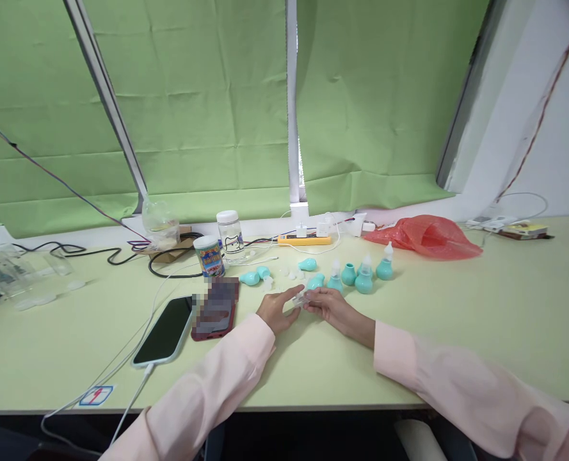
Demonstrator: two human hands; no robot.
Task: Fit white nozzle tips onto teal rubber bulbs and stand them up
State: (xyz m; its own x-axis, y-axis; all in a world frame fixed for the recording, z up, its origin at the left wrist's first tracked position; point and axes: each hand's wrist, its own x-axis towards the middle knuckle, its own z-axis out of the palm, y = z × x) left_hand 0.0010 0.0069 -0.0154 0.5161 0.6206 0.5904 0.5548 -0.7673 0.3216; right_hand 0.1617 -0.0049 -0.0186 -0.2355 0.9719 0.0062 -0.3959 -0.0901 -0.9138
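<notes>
My left hand [278, 312] and my right hand [331, 306] meet at the middle of the table, with fingertips closed on a small clear plastic piece [299, 299]. Its exact shape is partly hidden by the fingers. Just behind my right hand lies a turquoise squeeze bulb [315, 280]. To the right stand several more bulbs, some topped with clear nozzles, such as the front bulb [363, 282] and the far-right bulb [384, 267]. An upright bulb [348, 274] shows an open neck. Another bulb [249, 278] lies on its side left of my hands, near small whitish parts [267, 283].
Left of my hands are a phone in a red case [216, 310] and a charging phone [165, 331]. Behind them stand a printed tub [208, 257] and a clear white-lidded jar [230, 234]. A yellow power strip [304, 241] and a red plastic bag [425, 237] lie along the back.
</notes>
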